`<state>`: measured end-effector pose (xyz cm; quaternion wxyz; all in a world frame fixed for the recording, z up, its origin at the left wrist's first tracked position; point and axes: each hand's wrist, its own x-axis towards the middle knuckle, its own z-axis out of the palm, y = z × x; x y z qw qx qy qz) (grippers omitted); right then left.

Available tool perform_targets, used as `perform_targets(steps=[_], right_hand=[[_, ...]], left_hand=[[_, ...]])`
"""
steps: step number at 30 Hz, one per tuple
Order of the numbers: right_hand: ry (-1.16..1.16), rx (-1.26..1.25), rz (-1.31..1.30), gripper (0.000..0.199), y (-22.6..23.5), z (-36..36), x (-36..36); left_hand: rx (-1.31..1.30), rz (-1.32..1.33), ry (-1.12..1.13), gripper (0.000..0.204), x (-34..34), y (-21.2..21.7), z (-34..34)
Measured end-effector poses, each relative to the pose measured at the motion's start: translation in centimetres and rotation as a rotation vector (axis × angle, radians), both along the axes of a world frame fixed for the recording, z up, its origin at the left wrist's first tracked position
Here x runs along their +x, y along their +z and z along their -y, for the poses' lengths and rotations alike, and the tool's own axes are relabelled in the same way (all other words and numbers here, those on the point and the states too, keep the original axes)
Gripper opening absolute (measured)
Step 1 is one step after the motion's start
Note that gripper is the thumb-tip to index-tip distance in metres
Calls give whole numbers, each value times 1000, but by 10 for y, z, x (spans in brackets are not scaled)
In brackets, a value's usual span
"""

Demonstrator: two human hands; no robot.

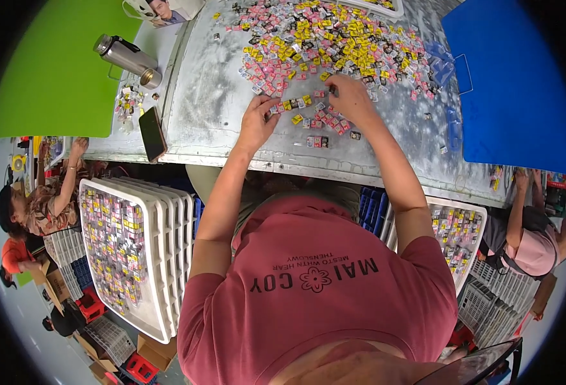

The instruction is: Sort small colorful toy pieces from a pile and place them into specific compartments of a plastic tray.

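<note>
My left hand (257, 123) is closed on the left end of a short row of small coloured blocks (289, 104), yellow, pink, white and black, lined up above the metal table. To the right of that row, my right hand (352, 99) has its fingertips pinched around a small dark block (333, 91), mostly covered by the fingers. Between my hands and the table's near edge lie loose pink-and-white blocks (331, 119) and a separate short row (317, 141). Beyond both hands spreads a large heap of mixed blocks (334, 42).
A phone (152, 133), a steel flask (127, 54) and its cup (150, 78) stand at left. Green (58, 64) and blue (514, 77) panels flank the table. Stacked white trays (161, 256) of blocks sit beside me. Other people work on both sides.
</note>
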<state>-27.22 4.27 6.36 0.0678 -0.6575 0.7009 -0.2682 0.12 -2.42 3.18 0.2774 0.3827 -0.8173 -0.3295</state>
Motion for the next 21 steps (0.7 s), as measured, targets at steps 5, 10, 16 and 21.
perform_targets(steps=[5, 10, 16, 21], right_hand=[[274, 15, 177, 31, 5, 3, 16], [393, -43, 72, 29, -10, 13, 13], [364, -97, -6, 26, -18, 24, 4], [375, 17, -104, 25, -10, 30, 8]], left_hand=[[31, -2, 6, 40, 1, -2, 1], [7, 5, 7, 41, 0, -2, 0], [16, 5, 11, 41, 1, -2, 0], [19, 6, 13, 41, 0, -1, 1]])
